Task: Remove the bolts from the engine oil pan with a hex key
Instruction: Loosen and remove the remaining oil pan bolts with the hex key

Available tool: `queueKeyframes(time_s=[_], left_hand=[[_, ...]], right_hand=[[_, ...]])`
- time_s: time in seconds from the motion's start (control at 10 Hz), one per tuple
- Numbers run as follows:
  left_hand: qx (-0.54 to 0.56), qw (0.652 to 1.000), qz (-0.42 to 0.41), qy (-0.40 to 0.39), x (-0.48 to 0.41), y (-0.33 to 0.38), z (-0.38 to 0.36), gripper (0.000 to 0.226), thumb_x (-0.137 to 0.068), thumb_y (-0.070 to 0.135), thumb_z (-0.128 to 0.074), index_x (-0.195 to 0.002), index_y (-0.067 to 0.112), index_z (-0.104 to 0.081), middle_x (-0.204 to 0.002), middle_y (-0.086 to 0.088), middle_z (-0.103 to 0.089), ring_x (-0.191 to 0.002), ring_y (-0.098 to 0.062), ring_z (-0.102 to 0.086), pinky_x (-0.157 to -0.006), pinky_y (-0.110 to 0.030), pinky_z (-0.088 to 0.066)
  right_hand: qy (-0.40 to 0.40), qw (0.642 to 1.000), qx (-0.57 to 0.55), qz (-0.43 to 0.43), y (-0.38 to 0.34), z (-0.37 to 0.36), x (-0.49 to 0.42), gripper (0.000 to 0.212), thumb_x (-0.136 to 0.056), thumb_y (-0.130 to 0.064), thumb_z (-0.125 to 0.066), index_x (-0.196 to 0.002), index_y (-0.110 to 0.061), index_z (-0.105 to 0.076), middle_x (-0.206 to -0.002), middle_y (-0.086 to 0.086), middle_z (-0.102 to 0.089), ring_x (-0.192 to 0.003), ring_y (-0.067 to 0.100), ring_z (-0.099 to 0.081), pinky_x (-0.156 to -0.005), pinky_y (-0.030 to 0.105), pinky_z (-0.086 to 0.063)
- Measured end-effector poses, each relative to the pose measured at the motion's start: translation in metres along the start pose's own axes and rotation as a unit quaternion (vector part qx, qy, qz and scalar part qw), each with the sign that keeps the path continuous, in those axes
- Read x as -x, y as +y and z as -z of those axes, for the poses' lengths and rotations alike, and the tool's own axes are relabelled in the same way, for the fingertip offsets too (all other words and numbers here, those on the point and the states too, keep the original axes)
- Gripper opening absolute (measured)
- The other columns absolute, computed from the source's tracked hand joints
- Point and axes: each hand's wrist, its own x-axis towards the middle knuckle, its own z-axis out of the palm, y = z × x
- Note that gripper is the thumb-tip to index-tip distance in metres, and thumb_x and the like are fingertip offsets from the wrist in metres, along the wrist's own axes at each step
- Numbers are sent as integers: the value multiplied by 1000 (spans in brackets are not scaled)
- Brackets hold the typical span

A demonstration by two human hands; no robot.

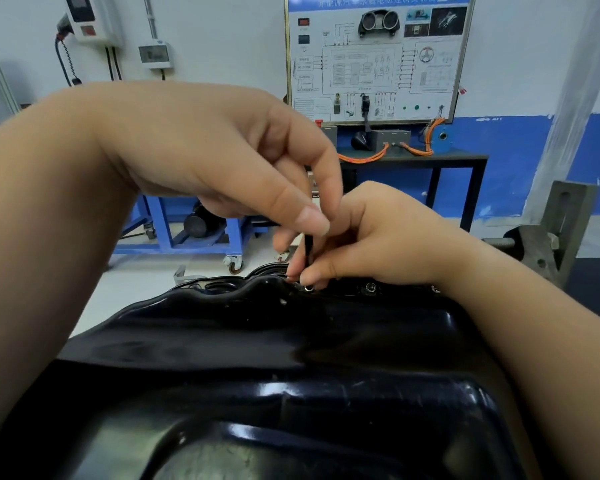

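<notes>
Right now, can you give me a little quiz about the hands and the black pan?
1. True or false: the key stands roughly upright over a bolt at the pan's far edge.
2. The right hand pinches the key low down. Which hand pinches its top?
3. Fill in: to the right of that bolt, ___ more bolts show.
Key: 1 true; 2 left hand; 3 two.

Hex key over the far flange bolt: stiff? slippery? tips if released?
Probably stiff: the thin dark hex key looks straight between the left hand and right hand pinching it. Likely to tip if released, since it stands near upright over the bolt. Possibly slick: the oil pan is glossy, maybe oily.
</notes>
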Motion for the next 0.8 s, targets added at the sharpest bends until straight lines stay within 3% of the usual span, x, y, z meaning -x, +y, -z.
queueKeyframes(time_s=[0.1, 0.2, 0.3, 0.4, 0.5, 0.6, 0.7, 0.8], left_hand=[[-25, 997, -56, 53, 3, -5, -4, 77, -54, -27, 2, -81, -5, -67, -61, -15, -62, -48, -17, -47, -43, -17, -39], [-37, 994, -68, 81, 4, -2, -10, 83, -22, 47, -54, -83, -8, -65, -60, -10, -56, -46, -13, -45, -43, -18, -37], [-35, 996, -41, 77, 3, 0, -10, 58, -45, 28, -71, -86, -11, -64, -64, -15, -56, -50, -16, -44, -48, -21, -36], [-53, 996, -43, 65, 3, 1, -9, 58, -45, 30, -69, -86, -11, -64, -67, -28, -61, -54, -21, -47, -46, -19, -36], [-60, 993, -68, 74, 2, 2, -9, 33, -59, 7, -71, -82, -15, -61, -68, -35, -59, -51, -22, -45, -39, -10, -34], [-88, 986, -103, 93, -1, 1, -10, 42, -52, 14, -71, -80, -15, -59, -66, -34, -56, -50, -23, -45, -39, -12, -33], [-82, 985, -91, 121, -3, -2, -8, 28, -69, 5, -62, -82, -19, -57, -72, -40, -56, -54, -26, -45, -43, -20, -35], [-62, 994, -56, 68, -4, -3, -3, 31, -68, 2, -69, -90, -17, -60, -78, -38, -61, -61, -25, -49, -47, -18, -38]], right_hand=[[14, 1000, 8, -1, -1, -1, -2, 17, -70, -7, -79, -85, 0, -73, -70, -6, -73, -62, 13, -69, -72, 27, -57], [22, 1000, 1, -3, 0, -1, -2, 26, -69, -5, -80, -82, 12, -66, -58, -16, -67, -53, 4, -64, -62, 17, -54], [27, 999, 16, 3, -3, -2, -3, 27, -69, -8, -80, -82, 10, -65, -65, 3, -70, -52, 9, -62, -62, 25, -53], [33, 998, 53, 8, -6, -3, -4, 30, -67, -16, -83, -87, 2, -68, -69, 11, -69, -56, 14, -62, -62, 24, -50], [42, 997, 62, 9, -7, -3, -4, 35, -66, -20, -83, -89, 1, -67, -69, 10, -65, -57, 7, -54, -59, 20, -46], [52, 997, 58, 7, -4, -2, -3, 40, -67, -24, -83, -91, 3, -65, -76, 18, -65, -64, 20, -58, -68, 30, -47], [45, 998, 43, 3, -4, -2, -4, 27, -67, -24, -83, -84, -9, -69, -79, 20, -65, -74, 30, -61, -70, 40, -48], [50, 998, 35, 18, -3, -1, -3, 29, -65, -25, -84, -65, -46, -64, -76, 13, -66, -69, 25, -61, -67, 31, -49]])
